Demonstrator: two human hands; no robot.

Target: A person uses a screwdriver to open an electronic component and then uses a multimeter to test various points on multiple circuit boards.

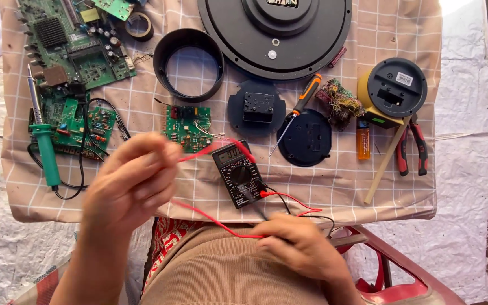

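Checked cloth covers the worktop (368, 192); left hand (128, 183) pinches a red lead (199, 153), right hand (297, 243) grips another lead (210, 220) beside the multimeter (238, 175).

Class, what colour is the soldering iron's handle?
Green, on the soldering iron at the cloth's left side; seen clearly in the head view.

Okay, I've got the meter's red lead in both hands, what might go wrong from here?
The left hand lifts the red lead taut toward the multimeter, so a tug might drag it off the cloth's edge. The right hand bunches red and black wires, which may tangle.
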